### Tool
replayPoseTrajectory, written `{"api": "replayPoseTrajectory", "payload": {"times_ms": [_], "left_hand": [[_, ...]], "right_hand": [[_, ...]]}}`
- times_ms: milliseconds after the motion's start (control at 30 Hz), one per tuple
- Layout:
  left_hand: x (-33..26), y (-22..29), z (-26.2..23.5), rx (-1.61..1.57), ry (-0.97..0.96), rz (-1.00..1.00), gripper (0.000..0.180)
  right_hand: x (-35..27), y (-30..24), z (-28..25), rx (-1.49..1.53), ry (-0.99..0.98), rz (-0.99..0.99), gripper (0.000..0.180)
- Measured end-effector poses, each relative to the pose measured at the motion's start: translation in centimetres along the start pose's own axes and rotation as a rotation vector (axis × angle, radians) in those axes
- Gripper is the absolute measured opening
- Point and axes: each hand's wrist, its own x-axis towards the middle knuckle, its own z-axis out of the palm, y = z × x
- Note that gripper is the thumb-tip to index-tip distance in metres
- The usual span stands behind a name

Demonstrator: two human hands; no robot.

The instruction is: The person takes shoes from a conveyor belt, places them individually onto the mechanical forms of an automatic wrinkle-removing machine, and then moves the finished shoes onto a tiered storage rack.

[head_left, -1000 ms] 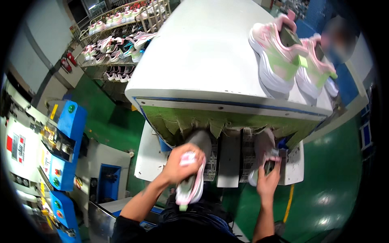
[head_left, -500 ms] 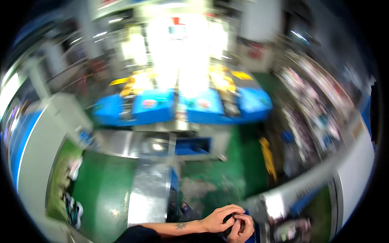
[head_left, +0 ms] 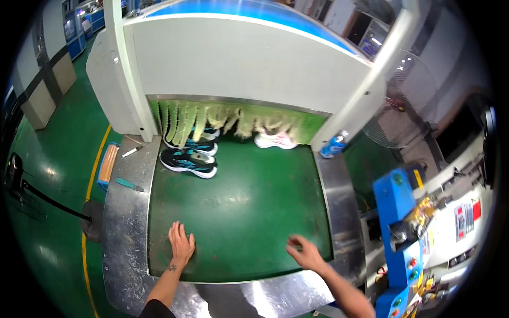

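Note:
My left hand (head_left: 181, 244) is over the green belt (head_left: 238, 212), near its front left, with fingers spread and nothing in them; whether it touches the belt I cannot tell. At the front right, my right hand (head_left: 306, 253) is slightly blurred, its fingers loosely bent with a gap to the thumb, and no object shows in it. Farther back on the belt's left lies a black and teal sneaker (head_left: 188, 162) with a white sole. More dark sneakers sit behind it, partly under a fringed green curtain (head_left: 180, 119). A pale pink sneaker (head_left: 275, 140) is partly covered by that curtain.
Metal ledges (head_left: 127, 228) border the belt. A teal-handled tool (head_left: 128, 184) lies on the left one, and a blue can (head_left: 334, 145) stands at the right. A white machine housing (head_left: 238, 58) rises behind. Blue machine parts (head_left: 395, 196) and a fan (head_left: 400, 100) are at right.
My view has swung from the blue-padded machine to the green belt and its sneakers. My hands, together before around something dark I cannot make out, are now apart over the belt.

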Motion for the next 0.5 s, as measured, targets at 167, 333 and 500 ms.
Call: {"api": "replayPoseTrajectory", "payload": {"times_ms": [167, 333, 500], "left_hand": [[-3.0, -3.3, 0.0, 0.091, -0.062, -0.223, 0.048], [0.6, -2.6, 1.8, -0.012, -0.032, -0.108, 0.043], [-0.9, -3.0, -3.3, 0.059, 0.015, -0.150, 0.040]], "right_hand": [[28.3, -12.9, 9.0, -0.357, -0.269, -0.672, 0.091], [38.9, -16.3, 17.4, -0.569, -0.320, -0.484, 0.081], [26.4, -14.6, 16.5, -0.155, -0.531, -0.266, 0.055]]}}
